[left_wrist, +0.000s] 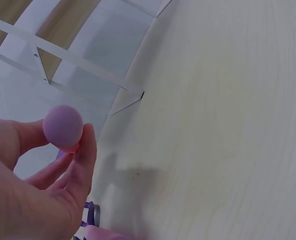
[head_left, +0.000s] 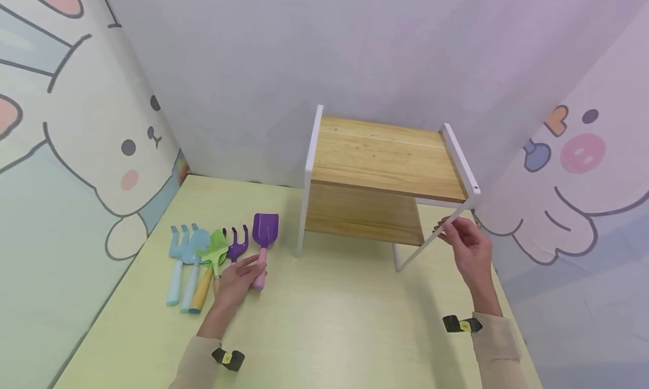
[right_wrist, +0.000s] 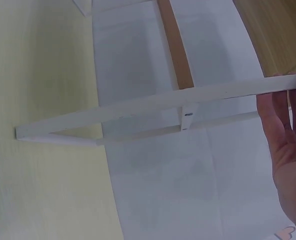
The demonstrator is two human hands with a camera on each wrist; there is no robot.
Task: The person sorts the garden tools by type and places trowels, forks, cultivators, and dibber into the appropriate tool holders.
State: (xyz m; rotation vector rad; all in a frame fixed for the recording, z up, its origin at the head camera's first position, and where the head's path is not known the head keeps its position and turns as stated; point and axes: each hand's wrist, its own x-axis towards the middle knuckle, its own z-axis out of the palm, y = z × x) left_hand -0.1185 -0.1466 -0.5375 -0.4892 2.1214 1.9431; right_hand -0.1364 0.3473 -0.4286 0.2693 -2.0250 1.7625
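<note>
Tan sleeves (head_left: 198, 362) come in at the bottom, with small black and yellow gadgets (head_left: 228, 358) by the wrists. The left hand (head_left: 233, 284) is stretched forward, and its fingers pinch a purple shovel (head_left: 263, 247) by its pink handle (head_left: 259, 280). That shovel is left of the shelf (head_left: 387, 157), just beside a purple fork (head_left: 237, 249). The right hand (head_left: 470, 253) is up at the shelf's right side, fingers and thumb holding its white frame (head_left: 460, 161). The shelf has two wooden boards, one above the other, and stands on the pale counter (head_left: 324, 321). Further left lie a light blue fork (head_left: 175, 275), a light blue shovel (head_left: 191, 282), a yellow-handled tool (head_left: 201, 290) and a green fork (head_left: 215, 256). Only the left wrist view shows the handle's round end. Only the right wrist view shows a screw (right_wrist: 188, 114) under a board.
</note>
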